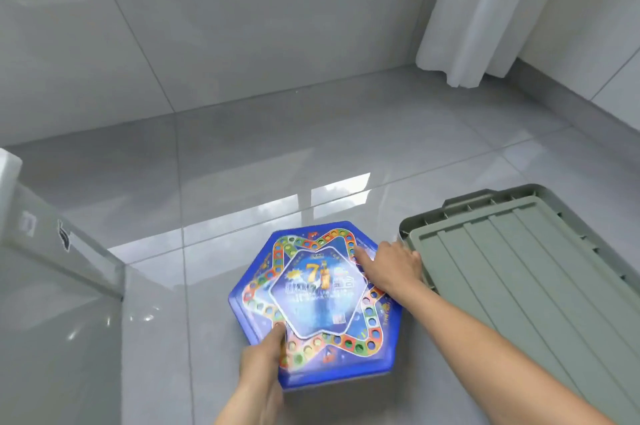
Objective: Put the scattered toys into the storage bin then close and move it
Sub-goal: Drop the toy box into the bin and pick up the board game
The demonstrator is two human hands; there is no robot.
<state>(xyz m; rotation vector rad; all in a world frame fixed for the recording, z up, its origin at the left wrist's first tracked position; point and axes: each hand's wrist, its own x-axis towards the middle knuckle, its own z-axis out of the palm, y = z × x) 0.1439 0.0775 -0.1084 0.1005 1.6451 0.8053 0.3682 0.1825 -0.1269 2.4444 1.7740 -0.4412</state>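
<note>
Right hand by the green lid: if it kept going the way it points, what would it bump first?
The right hand points up-left across the blue game board, which it already touches. Beyond the board's far edge only shiny floor shows, so probably nothing else, though depth is unclear.

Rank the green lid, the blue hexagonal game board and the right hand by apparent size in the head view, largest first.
1. green lid, though cropped by the frame edge.
2. blue hexagonal game board.
3. right hand, clearly the smallest.
</note>
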